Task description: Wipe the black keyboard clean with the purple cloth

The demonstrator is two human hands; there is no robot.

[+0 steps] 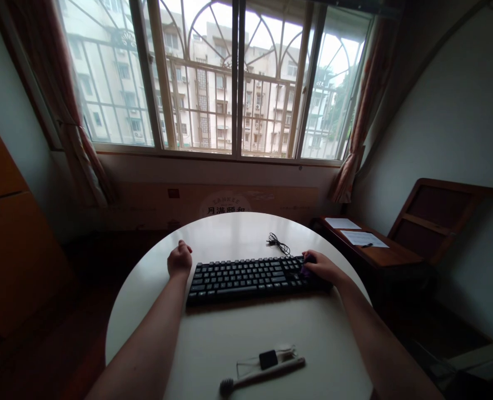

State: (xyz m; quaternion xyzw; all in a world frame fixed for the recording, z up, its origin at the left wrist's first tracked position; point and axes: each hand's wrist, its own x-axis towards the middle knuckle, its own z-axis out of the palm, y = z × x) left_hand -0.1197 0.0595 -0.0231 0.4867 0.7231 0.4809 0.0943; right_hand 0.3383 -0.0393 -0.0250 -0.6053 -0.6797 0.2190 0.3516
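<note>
A black keyboard (246, 278) lies across the middle of a round white table (213, 339). My left hand (180, 260) rests on the tabletop just left of the keyboard, curled into a loose fist with nothing seen in it. My right hand (319, 265) sits on the keyboard's right end, fingers closed around a small purple object (305, 271) that I cannot make out clearly. A black cable (278, 243) lies coiled behind the keyboard.
Near the table's front edge lie a long-handled brush (259, 376) and a small black block with a wire tool (268, 359). A low wooden desk (379, 253) with papers stands at the right. A large barred window (229, 83) fills the far wall.
</note>
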